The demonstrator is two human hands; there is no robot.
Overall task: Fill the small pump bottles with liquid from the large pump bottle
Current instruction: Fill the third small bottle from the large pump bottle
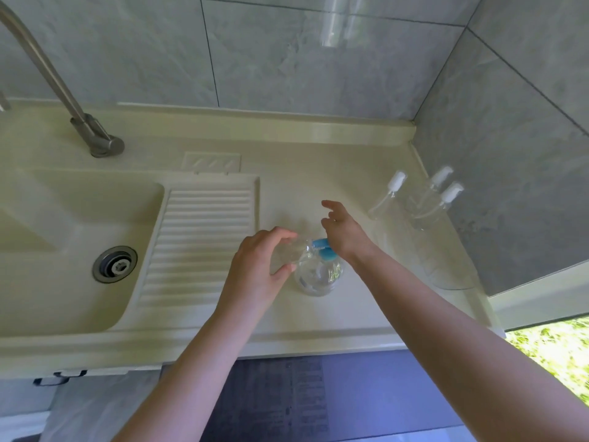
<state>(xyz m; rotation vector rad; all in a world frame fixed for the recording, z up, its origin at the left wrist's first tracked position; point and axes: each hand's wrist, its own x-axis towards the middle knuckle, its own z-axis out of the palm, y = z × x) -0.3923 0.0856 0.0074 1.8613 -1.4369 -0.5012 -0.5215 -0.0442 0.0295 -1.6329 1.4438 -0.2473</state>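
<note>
The large clear pump bottle [318, 277] with a blue pump head [323, 248] stands on the cream counter [318, 173]. My left hand [255, 269] grips a small clear bottle [288, 252] and holds its mouth against the blue spout. My right hand [344, 232] lies over the pump head with its fingers spread and relaxed, the heel of the palm on the blue top. Three small clear bottles with white pump tops [427, 199] stand together at the right, next to the wall.
A ribbed drainboard [197, 244] lies left of my hands, and beyond it the sink basin [63, 250] with its drain [114, 264]. A metal faucet [92, 132] rises at the back left. Grey tiled walls close the back and right.
</note>
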